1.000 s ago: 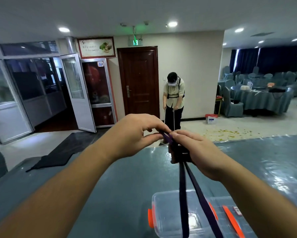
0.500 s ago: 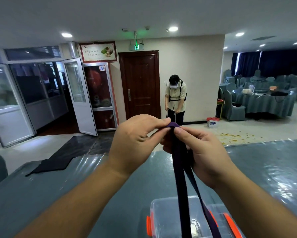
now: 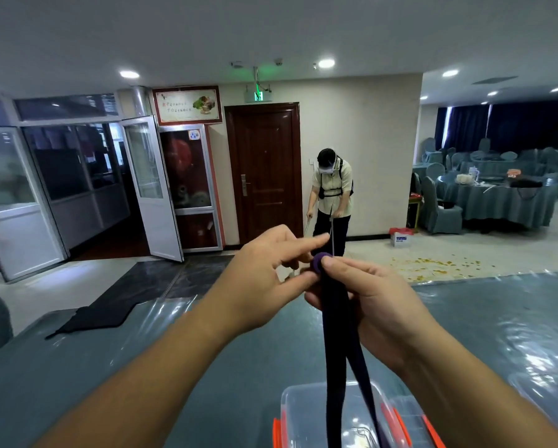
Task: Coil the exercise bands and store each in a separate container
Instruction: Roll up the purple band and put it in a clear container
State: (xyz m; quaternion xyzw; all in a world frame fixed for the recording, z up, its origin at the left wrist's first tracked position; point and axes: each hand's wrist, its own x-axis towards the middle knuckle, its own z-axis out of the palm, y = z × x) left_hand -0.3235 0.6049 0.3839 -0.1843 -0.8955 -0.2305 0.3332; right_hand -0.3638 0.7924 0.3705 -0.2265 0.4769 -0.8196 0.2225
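1. the exercise band (image 3: 335, 321), dark purple, was held up in the air above the blue-green table (image 3: 116, 376), its small rolled end at the top between both hands.
2. its long axis ran close to vertical: from the coil two flat strands hung straight down towards the camera, spreading slightly apart lower down and passing in front of the clear container (image 3: 306, 412) with orange clips at the near table edge.
3. the right hand (image 3: 378, 305) gripped the band, thumb pressed on top of the coil and fingers curled behind the strands.
4. the left hand (image 3: 264, 279) had its thumb tip against the coil's left side; the forefinger stretched out straight above it, the other fingers loosely bent.
5. a person (image 3: 331, 202) stood by the brown door (image 3: 264, 169) beyond.
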